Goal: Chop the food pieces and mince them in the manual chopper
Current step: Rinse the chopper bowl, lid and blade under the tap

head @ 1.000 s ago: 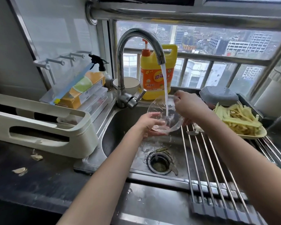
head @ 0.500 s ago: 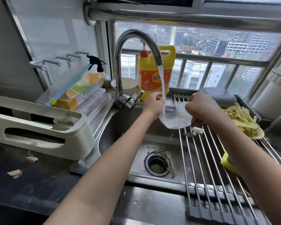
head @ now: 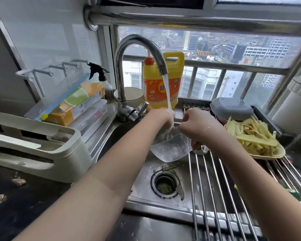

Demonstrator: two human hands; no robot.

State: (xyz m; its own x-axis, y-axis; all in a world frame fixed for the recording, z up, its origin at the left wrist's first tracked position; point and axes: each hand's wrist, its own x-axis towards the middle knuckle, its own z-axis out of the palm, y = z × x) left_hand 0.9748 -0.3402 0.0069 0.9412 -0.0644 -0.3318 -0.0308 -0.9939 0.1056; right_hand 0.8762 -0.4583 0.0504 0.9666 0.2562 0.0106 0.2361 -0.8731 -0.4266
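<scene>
Under the running tap (head: pixel 142 54), both hands' fingers clamp a clear bowl (head: pixel 170 150); bottle (head: pixel 163 80) label unreadable.

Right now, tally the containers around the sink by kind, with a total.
Clear bowl, both hands on it under the tap: 1
White bowl behind the faucet: 1
Yellow detergent jug: 1
Spray bottle: 1
Plate of yellow strips: 1
Total: 5

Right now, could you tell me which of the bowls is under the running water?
The clear bowl that both hands hold over the sink; the white bowl sits dry behind the tap.
</scene>
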